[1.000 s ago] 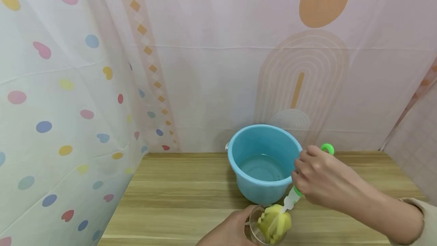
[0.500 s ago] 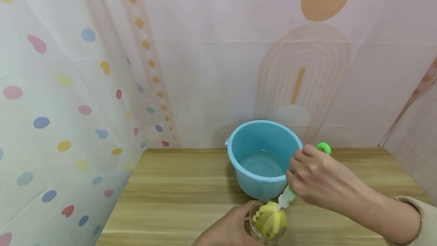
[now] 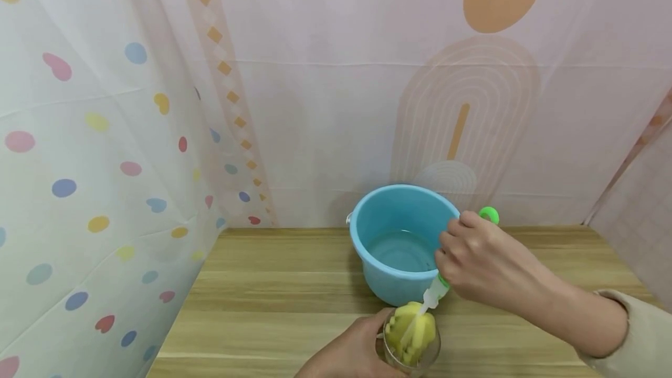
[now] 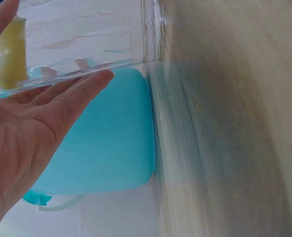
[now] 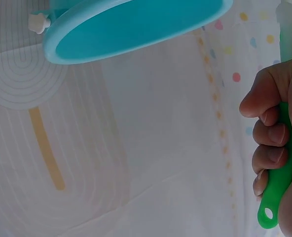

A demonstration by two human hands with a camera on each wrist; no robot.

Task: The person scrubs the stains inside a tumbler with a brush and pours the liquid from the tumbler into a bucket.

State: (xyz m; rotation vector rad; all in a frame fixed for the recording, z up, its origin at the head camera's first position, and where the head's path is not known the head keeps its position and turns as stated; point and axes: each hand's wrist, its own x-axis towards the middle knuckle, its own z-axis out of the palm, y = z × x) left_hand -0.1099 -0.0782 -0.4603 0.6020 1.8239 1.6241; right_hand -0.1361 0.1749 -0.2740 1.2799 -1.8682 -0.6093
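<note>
My right hand (image 3: 480,252) grips the green handle (image 5: 279,182) of a sponge cup brush, fingers curled round it. A white neck joins the handle to the brush's yellow sponge head (image 3: 412,331), which sits partly inside a clear glass cup (image 3: 431,357) and rises above its rim. On the cup's left side, my left hand (image 3: 352,349) holds it with thumb and fingers. In the left wrist view, fingers (image 4: 79,96) lie along the clear wall, and the sponge shows at the frame's edge. The cup's base is near the wooden tabletop.
A light blue bucket (image 3: 375,267) with some water in it stands just behind the cup on the wooden table (image 3: 262,296). Patterned curtains (image 3: 315,121) hang behind and at the left.
My right hand has moved left with the brush, and its sponge head shifts and turns at the cup's mouth. My left hand keeps hold of the cup. The head view has tilted slightly.
</note>
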